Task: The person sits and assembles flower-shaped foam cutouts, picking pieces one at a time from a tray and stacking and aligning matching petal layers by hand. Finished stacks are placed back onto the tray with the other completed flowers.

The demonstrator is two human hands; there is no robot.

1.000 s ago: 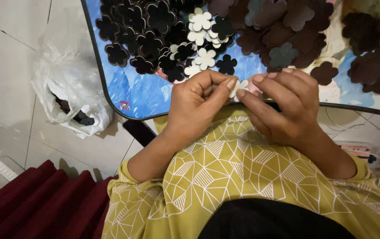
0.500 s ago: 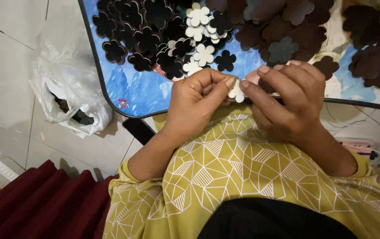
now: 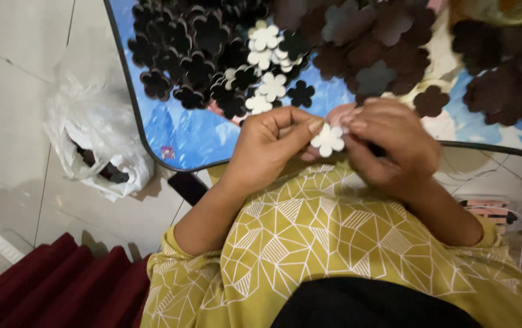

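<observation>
Low table (image 3: 170, 136) with blue pictorial top, black-rimmed, on pale tiled floor (image 3: 6, 79); heaps of black, brown and white flower cut-outs (image 3: 212, 54) upon it, white plastic bag (image 3: 91, 140) beside. White flower piece (image 3: 328, 139), flat, five-petalled, near table edge above yellow patterned lap. Left hand (image 3: 270, 146) and right hand (image 3: 388, 143) both pinch it closed between fingertips.

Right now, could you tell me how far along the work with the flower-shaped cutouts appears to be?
Done, as far as shows: a few white flower cutouts lie among the pile of black flower cutouts on the blue tray table. In hand: the left hand and right hand pinch one white flower cutout between them. Left: most pieces, including the larger dark flowers, still lie heaped, far outnumbering the white ones.
</observation>
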